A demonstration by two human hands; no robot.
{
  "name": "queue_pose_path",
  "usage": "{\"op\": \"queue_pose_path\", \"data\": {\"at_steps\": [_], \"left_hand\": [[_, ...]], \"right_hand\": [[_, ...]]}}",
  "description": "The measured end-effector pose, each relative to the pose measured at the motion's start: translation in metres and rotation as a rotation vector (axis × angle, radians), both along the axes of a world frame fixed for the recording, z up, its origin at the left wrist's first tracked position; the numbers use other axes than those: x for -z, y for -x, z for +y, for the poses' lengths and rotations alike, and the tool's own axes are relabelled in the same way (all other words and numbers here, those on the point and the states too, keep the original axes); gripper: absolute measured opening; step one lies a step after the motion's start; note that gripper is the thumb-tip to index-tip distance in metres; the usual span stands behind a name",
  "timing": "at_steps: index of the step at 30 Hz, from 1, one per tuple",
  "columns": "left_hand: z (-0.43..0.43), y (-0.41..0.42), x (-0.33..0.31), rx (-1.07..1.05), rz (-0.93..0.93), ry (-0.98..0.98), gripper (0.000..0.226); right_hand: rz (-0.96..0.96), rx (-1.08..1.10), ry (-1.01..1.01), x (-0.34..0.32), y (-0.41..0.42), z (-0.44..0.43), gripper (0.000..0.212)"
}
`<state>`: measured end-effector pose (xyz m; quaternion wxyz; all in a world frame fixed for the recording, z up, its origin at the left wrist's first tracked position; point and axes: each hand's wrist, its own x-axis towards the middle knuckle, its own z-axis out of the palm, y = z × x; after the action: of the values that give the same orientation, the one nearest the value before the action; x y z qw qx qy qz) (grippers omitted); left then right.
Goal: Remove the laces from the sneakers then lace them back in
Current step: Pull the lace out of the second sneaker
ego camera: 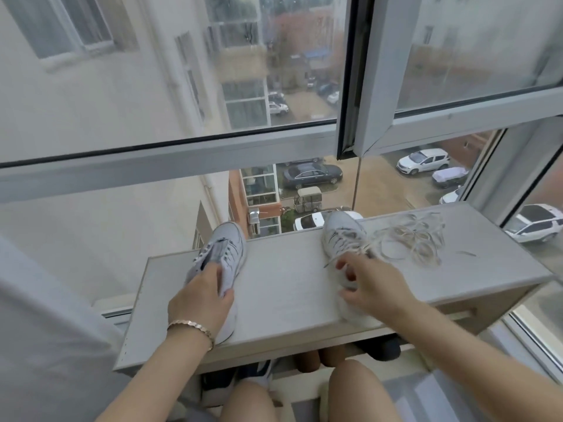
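Note:
Two white sneakers stand on a pale grey shelf top, toes toward the window. The left sneaker has bare eyelets, and my left hand grips it at the collar, fingers curled into its opening. The right sneaker shows loose lace strands across its tongue. My right hand lies over its heel part with fingers curled around the collar. A tangle of white laces lies on the shelf to the right of that sneaker, one strand running to it.
The shelf stands against a large window with a street and parked cars far below. An open window sash hangs above the right side. Dark shoes sit under the shelf by my knees. A small scrap lies at right.

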<state>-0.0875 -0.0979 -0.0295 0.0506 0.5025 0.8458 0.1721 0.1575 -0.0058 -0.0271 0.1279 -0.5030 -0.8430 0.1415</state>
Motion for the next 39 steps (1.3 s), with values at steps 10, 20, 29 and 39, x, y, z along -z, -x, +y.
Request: {"op": "queue_pose_path", "data": {"at_steps": [10,20,29,39], "left_hand": [[-0.006,-0.02,-0.011,0.16,-0.004,-0.359,0.033],[0.022,-0.058,-0.003,0.346,-0.681,-0.086,0.059],[0.04,-0.061,0.014,0.365,-0.451,-0.115,0.041],[0.033,-0.066,0.009,0.291,-0.526,-0.218,0.021]], "right_hand": [[0.158,-0.22,-0.306,0.001,0.062,-0.033,0.023],[0.124,-0.28,-0.004,-0.011,0.07,0.009,0.023],[1.071,-0.164,0.062,-0.101,0.055,0.006,0.029],[0.205,-0.133,0.155,-0.032,0.056,0.02,0.038]]}}
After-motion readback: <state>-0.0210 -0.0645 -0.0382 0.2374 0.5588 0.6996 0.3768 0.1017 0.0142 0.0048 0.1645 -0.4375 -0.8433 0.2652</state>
